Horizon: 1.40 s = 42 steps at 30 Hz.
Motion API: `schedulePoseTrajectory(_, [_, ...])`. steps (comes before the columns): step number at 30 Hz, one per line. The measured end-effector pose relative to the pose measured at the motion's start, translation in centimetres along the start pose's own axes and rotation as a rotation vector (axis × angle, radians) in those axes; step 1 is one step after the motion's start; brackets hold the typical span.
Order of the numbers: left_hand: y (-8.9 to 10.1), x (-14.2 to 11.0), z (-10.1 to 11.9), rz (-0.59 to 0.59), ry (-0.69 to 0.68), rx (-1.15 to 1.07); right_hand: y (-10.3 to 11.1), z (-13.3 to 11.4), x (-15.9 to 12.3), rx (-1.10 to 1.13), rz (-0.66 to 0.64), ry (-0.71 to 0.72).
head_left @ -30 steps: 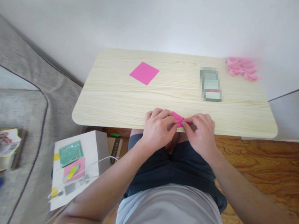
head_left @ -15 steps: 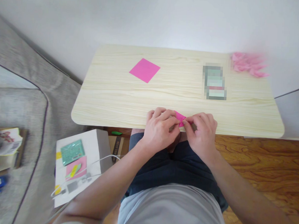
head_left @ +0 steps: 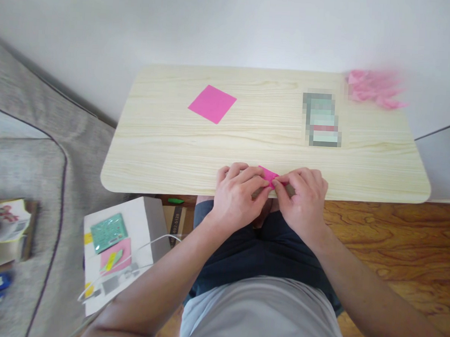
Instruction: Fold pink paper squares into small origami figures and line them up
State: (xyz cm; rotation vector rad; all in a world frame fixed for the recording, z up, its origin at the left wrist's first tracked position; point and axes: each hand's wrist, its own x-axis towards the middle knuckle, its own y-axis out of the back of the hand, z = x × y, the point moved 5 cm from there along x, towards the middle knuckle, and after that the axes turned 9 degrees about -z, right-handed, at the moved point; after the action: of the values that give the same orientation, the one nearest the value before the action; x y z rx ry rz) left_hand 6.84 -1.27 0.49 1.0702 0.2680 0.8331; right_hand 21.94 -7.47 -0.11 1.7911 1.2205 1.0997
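At the near edge of the table (head_left: pixel 165 150), my left hand (head_left: pixel 240 190) and right hand (head_left: pixel 302 195) each have thumb and forefinger pinched on the folded pink paper (head_left: pixel 269 174), fingertips slightly closer together than half a second ago

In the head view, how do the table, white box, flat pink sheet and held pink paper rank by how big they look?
Largest to smallest:
1. Table
2. White box
3. Flat pink sheet
4. Held pink paper, partly hidden, judged by what shows
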Motion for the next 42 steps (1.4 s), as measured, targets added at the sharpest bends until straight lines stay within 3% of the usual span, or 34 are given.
schedulePoseTrajectory(9, [0.0,0.1,0.1,-0.006,0.025,0.002,0.3,0.8,0.7,0.072,-0.037,-0.032])
schedulePoseTrajectory(23, [0.2,0.1,0.2,-0.006,0.032,-0.014,0.2,1.2,0.0,0.075,0.017,0.036])
schedulePoseTrajectory(42, [0.6,-0.2,0.2,-0.016,0.026,-0.036,-0.2,0.2,-0.9,-0.025,0.084,0.01])
